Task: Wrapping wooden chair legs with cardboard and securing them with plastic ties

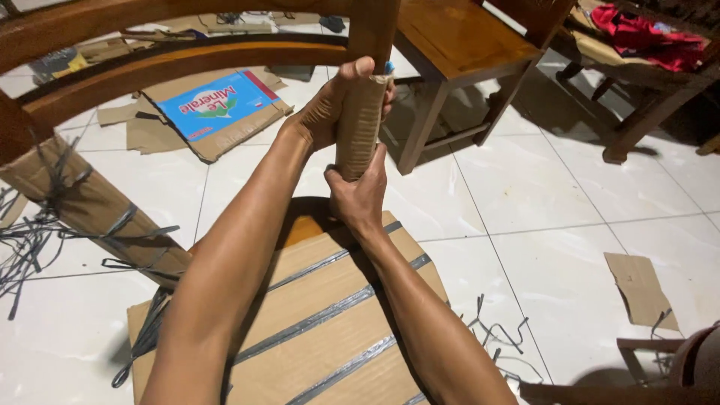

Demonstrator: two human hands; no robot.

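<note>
**Both hands clamped on a wrapped chair leg**

Underneath, cardboard sheet (330, 330) crossed with grey tape, over a wooden seat. Upright above it, cardboard-wrapped chair leg (358, 127). Gripping its upper part, left hand (330, 105), fingers closed round. Squeezing the lower end, right hand (360, 196).

I have only one view, from the camera on my head, and it looks steeply down and forward along my forearms. It sits close: my left hand (322, 112) and right hand (360, 196) fill the middle, wrapped around the cardboard-covered chair leg (360, 124). Past that leg it takes in the white tiled floor (555, 225), and just below it the taped cardboard seat (330, 315).
</note>
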